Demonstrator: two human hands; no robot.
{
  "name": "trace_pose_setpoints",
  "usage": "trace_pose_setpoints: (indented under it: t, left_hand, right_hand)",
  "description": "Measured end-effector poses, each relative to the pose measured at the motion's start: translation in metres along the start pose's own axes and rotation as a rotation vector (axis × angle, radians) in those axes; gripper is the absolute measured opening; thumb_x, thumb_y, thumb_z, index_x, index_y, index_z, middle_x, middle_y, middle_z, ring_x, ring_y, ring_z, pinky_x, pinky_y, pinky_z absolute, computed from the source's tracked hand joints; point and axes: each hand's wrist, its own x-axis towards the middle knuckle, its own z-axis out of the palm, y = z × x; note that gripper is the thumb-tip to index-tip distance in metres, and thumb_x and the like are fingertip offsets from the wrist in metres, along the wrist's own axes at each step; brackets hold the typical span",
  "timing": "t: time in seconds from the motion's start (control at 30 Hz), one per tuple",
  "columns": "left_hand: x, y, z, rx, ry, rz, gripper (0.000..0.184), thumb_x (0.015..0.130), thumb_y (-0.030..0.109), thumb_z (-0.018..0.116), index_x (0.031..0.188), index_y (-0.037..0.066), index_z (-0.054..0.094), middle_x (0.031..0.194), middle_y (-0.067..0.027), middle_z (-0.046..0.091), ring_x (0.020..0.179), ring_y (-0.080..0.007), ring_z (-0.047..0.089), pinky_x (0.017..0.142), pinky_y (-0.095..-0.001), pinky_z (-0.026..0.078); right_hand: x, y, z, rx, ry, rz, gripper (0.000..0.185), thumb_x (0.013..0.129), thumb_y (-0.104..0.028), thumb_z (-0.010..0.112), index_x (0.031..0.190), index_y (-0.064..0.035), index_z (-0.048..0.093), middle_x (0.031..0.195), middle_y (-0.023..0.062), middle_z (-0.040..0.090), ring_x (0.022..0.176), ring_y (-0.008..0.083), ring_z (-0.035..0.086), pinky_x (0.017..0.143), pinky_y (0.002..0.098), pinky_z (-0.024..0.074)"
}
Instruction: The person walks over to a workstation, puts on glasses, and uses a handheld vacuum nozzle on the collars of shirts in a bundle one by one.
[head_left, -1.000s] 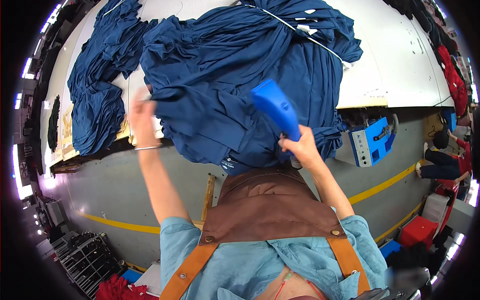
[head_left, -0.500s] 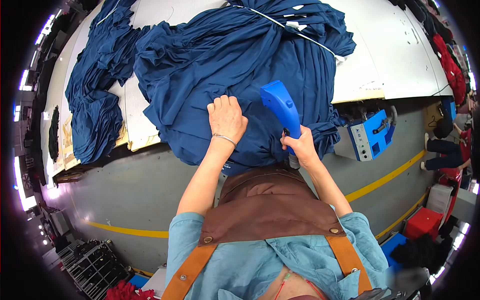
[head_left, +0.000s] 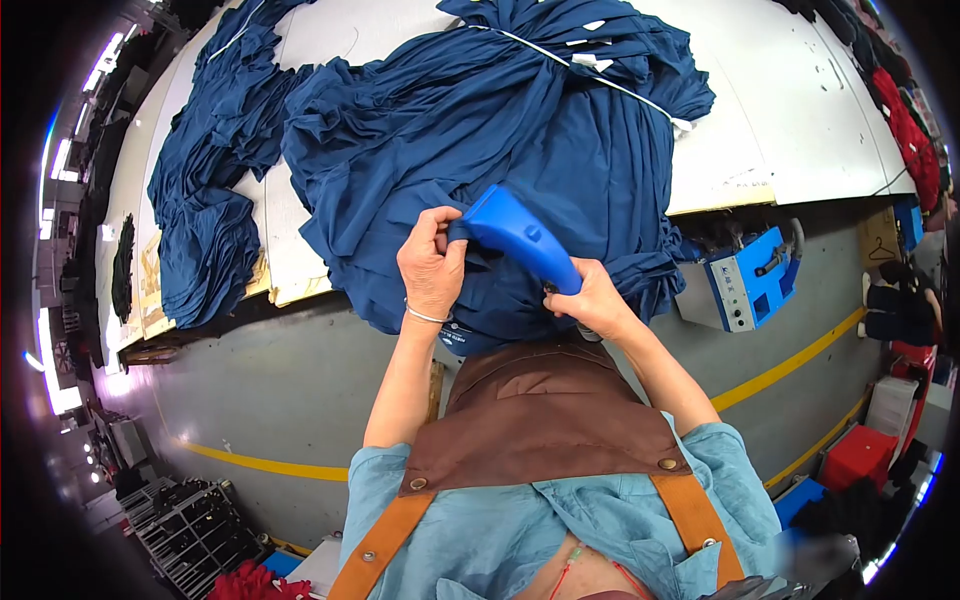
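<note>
We are pinching the cloth (head_left: 590,170) on the bench (head_left: 725,160) at twelve o'clock with our left hand (head_left: 430,268), fingers nearly closed, and gripping the tool (head_left: 525,240) in our right hand (head_left: 594,302), fingers wrapped round, ideally holding the fabric steady by its ten-o'clock-facing head.

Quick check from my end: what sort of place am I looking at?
Probably a garment workshop: bundled navy cloth on a long white table, a blue handheld tool in the right hand, and yellow lines on the grey floor.
</note>
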Motion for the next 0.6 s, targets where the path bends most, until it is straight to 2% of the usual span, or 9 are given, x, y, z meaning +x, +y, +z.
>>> trace_pose_setpoints:
  t: [0.1, 0.13, 0.27, 0.47, 0.6]
  left_hand:
    - [-0.004, -0.005, -0.007, -0.330, 0.003, -0.277, 0.028, 0.073, -0.008, 0.062, 0.099, 0.002, 0.066, 0.087, 0.0002, 0.062, 0.061, -0.0085, 0.047, 0.057, -0.0207, 0.040]
    - [-0.005, -0.004, -0.010, -0.327, 0.011, -0.281, 0.028, 0.073, -0.008, 0.062, 0.099, 0.002, 0.066, 0.087, 0.0002, 0.062, 0.061, -0.0085, 0.047, 0.057, -0.0207, 0.040]
    - [-0.001, 0.013, -0.016, -0.559, -0.046, -0.468, 0.012, 0.085, -0.003, 0.061, 0.095, 0.001, 0.066, 0.076, 0.0004, 0.057, 0.063, -0.0060, 0.046, 0.058, -0.0170, 0.037]
    - [0.003, 0.013, -0.024, -0.814, -0.058, -0.657, 0.011, 0.086, 0.000, 0.061, 0.095, 0.000, 0.068, 0.071, 0.0034, 0.054, 0.060, -0.0049, 0.040, 0.057, -0.0176, 0.033]
    - [0.007, -0.005, -0.040, 0.047, -0.230, -0.155, 0.016, 0.091, 0.004, 0.059, 0.102, 0.000, 0.070, 0.070, 0.0041, 0.054, 0.061, -0.0040, 0.040, 0.058, -0.0171, 0.034]
  right_hand:
    - [0.006, -0.004, 0.004, 0.017, -0.053, 0.025, 0.010, 0.069, -0.001, 0.064, 0.078, -0.0018, 0.058, 0.068, 0.0034, 0.058, 0.056, 0.0107, 0.050, 0.056, 0.0222, 0.0440]
    - [0.007, -0.005, 0.005, 0.014, -0.061, 0.028, 0.010, 0.069, -0.001, 0.064, 0.078, -0.0018, 0.058, 0.068, 0.0034, 0.058, 0.056, 0.0107, 0.050, 0.056, 0.0222, 0.0440]
    - [0.010, -0.009, 0.005, -0.045, -0.150, 0.103, 0.011, 0.069, -0.001, 0.064, 0.079, -0.0021, 0.059, 0.068, 0.0032, 0.058, 0.056, 0.0108, 0.051, 0.056, 0.0223, 0.0440]
    - [0.006, -0.005, 0.015, 0.122, -0.040, 0.022, 0.011, 0.069, -0.002, 0.064, 0.079, -0.0016, 0.059, 0.068, 0.0038, 0.058, 0.056, 0.0112, 0.051, 0.056, 0.0226, 0.0441]
    - [0.007, 0.005, 0.013, -0.021, -0.084, 0.053, 0.011, 0.070, -0.003, 0.064, 0.079, -0.0020, 0.059, 0.068, 0.0038, 0.058, 0.056, 0.0115, 0.051, 0.056, 0.0228, 0.0442]
